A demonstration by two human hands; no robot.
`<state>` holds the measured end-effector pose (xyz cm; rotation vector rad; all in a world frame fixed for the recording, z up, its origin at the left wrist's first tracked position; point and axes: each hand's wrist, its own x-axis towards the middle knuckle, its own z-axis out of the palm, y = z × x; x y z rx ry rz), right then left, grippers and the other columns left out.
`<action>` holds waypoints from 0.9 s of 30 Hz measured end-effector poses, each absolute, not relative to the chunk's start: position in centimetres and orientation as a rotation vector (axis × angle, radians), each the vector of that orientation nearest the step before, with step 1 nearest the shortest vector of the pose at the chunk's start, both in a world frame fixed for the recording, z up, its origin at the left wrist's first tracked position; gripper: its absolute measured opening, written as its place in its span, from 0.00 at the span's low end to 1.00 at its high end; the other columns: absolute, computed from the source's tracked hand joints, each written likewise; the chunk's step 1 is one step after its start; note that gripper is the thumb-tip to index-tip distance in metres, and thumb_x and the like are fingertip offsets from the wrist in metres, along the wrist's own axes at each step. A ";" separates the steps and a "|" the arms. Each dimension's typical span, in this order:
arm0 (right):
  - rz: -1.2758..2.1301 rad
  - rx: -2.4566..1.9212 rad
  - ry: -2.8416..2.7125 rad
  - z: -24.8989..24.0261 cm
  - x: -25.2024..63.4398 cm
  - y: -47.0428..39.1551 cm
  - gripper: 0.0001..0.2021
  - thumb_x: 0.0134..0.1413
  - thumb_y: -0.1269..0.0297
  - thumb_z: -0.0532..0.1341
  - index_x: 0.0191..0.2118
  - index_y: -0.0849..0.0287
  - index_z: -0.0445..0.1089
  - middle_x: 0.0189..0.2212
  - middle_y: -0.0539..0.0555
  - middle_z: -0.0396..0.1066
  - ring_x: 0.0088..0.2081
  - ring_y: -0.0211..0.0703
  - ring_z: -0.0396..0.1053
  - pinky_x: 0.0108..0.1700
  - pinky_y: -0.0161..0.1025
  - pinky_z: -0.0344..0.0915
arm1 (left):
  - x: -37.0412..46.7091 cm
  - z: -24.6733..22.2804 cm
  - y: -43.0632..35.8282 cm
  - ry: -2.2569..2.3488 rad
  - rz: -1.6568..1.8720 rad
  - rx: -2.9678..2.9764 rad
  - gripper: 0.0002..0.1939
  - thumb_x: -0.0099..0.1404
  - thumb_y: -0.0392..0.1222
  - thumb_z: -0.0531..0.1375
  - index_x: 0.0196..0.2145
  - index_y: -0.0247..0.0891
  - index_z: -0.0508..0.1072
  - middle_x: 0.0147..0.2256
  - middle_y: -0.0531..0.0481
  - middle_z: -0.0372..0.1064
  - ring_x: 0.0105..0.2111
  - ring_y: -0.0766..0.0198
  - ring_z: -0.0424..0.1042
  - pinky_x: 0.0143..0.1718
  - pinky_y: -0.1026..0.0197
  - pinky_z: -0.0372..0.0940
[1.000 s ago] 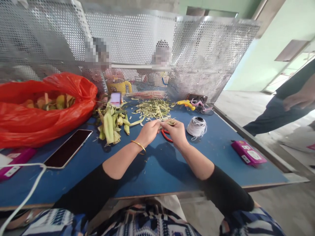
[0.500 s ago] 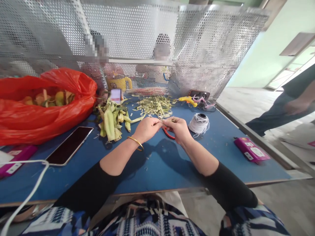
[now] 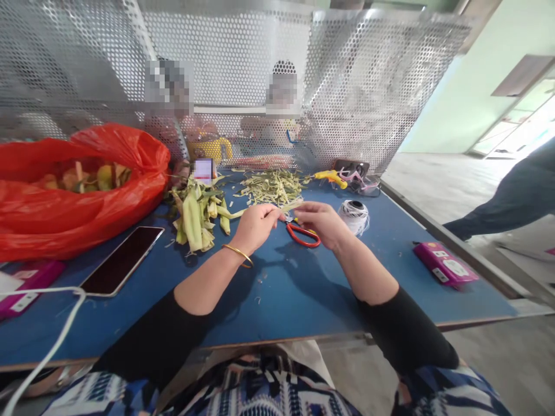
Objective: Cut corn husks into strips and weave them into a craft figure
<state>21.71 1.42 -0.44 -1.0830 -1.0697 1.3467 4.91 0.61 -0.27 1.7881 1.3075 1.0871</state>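
Note:
My left hand (image 3: 259, 226), with a gold bangle at the wrist, pinches a pale corn husk strip (image 3: 291, 205). To its right, my right hand (image 3: 321, 222) has its fingers pressed together at the strip's other end. Just under the hands lie scissors with red handles (image 3: 303, 236), their blades partly hidden by my fingers. A heap of shredded husk strips (image 3: 274, 186) spreads beyond my hands. Left of them rests a bunch of corn husks (image 3: 193, 216). A white spool of string (image 3: 354, 216) stands close to my right hand.
A red plastic bag (image 3: 87, 214) of husk-like pieces fills the left. A phone (image 3: 125, 260), a white cable (image 3: 69, 323) and purple packets (image 3: 445, 264) lie on the blue table (image 3: 277, 306). A yellow glue gun (image 3: 332, 178) and glasses (image 3: 356, 178) sit before the perforated screen (image 3: 251, 63).
My right hand has moved right, away from my left hand, and a length of husk strip now shows between them. The red scissor handles have come into fuller view.

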 end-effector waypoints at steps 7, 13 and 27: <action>1.273 -0.964 -1.060 -1.4 19.5 0.4 0.13 0.28 0.61 0.72 0.22 0.61 0.72 0.16 0.47 0.70 0.20 0.31 0.62 0.24 0.31 0.58 | 5.1 -0.2 0.4 1.294 0.926 1.934 0.15 0.63 0.41 0.53 0.19 0.37 0.67 0.17 0.56 0.60 0.21 0.67 0.59 0.26 0.64 0.51; 1.219 -1.035 -1.004 -2.4 19.0 0.5 0.13 0.28 0.58 0.70 0.21 0.61 0.70 0.14 0.46 0.67 0.17 0.30 0.57 0.21 0.32 0.53 | 5.5 -0.1 -0.2 1.502 0.775 2.368 0.14 0.66 0.41 0.52 0.23 0.38 0.70 0.25 0.49 0.70 0.27 0.62 0.65 0.27 0.61 0.47; -0.310 -1.632 -2.025 1.9 28.0 2.0 0.11 0.57 0.69 0.57 0.39 0.57 0.77 0.41 0.56 0.76 0.41 0.45 0.71 0.45 0.41 0.63 | 3.0 2.1 -0.1 1.094 1.107 0.982 0.12 0.63 0.33 0.55 0.23 0.34 0.70 0.17 0.55 0.62 0.15 0.71 0.60 0.17 0.68 0.54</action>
